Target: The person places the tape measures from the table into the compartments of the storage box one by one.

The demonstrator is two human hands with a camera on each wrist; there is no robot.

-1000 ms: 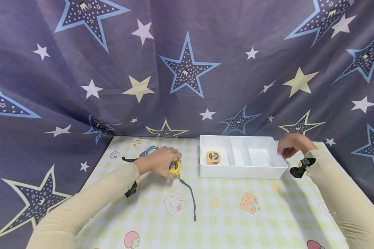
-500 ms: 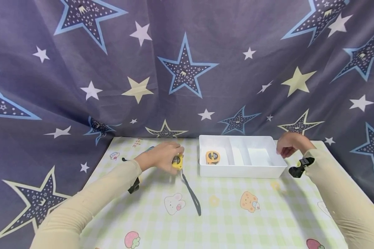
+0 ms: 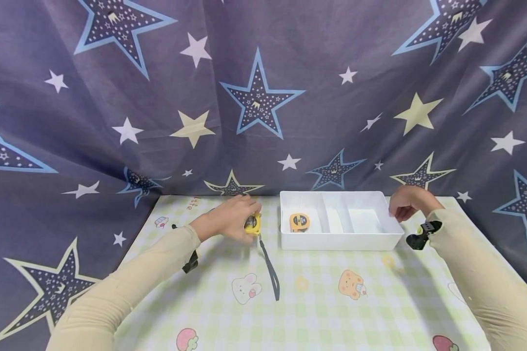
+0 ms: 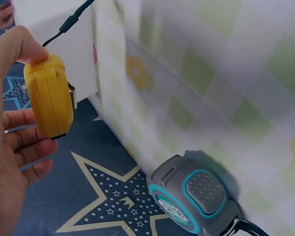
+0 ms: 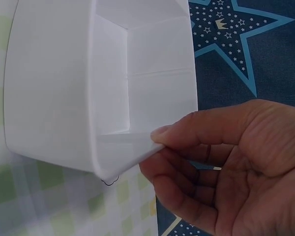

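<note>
My left hand (image 3: 240,222) grips a yellow tape measure (image 3: 252,224) just above the table, a little left of the white three-compartment tray (image 3: 340,242). In the left wrist view the thumb and fingers curl round the yellow case (image 4: 49,96). Its black wrist strap (image 3: 270,268) trails down onto the cloth. An orange tape measure (image 3: 299,222) lies in the tray's left compartment. My right hand (image 3: 399,210) pinches the tray's right rim, thumb on top (image 5: 177,132), and the tray (image 5: 54,98) rests on the table.
A grey and teal tape measure (image 4: 194,196) lies on the checked tablecloth (image 3: 334,302) by the table's far edge, behind my left hand. A star-patterned curtain (image 3: 263,97) hangs close behind the table. The tray's middle and right compartments hold nothing.
My left hand has lifted the yellow tape measure off the cloth and carried it up and right toward the tray, the strap trailing after. The right hand has stayed on the rim.
</note>
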